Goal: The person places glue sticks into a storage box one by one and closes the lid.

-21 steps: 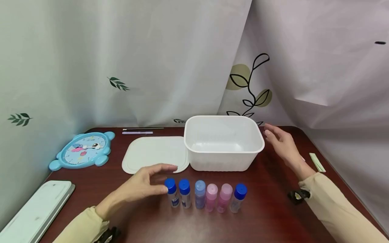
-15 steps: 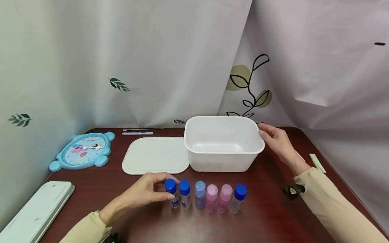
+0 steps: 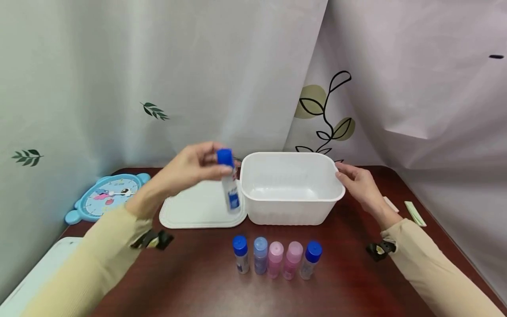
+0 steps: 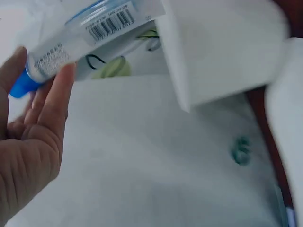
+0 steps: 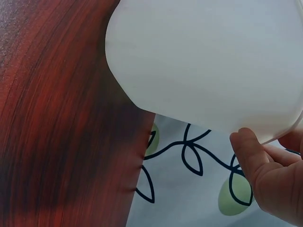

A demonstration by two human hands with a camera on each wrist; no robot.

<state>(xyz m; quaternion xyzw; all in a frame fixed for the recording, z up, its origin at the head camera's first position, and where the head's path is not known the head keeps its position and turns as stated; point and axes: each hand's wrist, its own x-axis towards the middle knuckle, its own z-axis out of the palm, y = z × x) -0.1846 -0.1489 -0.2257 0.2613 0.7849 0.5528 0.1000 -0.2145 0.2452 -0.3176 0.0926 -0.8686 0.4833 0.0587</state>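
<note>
My left hand [image 3: 190, 169] holds a blue-capped glue stick [image 3: 231, 190] by its cap end, raised over the flat white lid [image 3: 198, 207] and left of the white plastic bin [image 3: 287, 211]. In the left wrist view, thumb and fingers pinch the glue stick [image 4: 102, 30] near its blue cap, and a barcode label shows. My right hand [image 3: 358, 182] grips the bin's back right corner at the rim. The right wrist view has its thumb on the outer wall, with other fingers partly hidden behind. Several glue sticks [image 3: 274, 264] with blue, pale blue and pink caps stand upright in a row at the front.
A light blue toy clock [image 3: 112, 196] lies at the left, partly behind the left sleeve. Pale flat case [image 3: 43, 266] at the left edge, lilac pen at the back. A green strip [image 3: 415, 214] lies at the right. Patterned cloth [image 3: 222, 79] hangs behind the table.
My left hand has taken the leftmost glue stick from the row and lifted it up and away from me. My right hand has moved left onto the bin's rim. The bin stays put.
</note>
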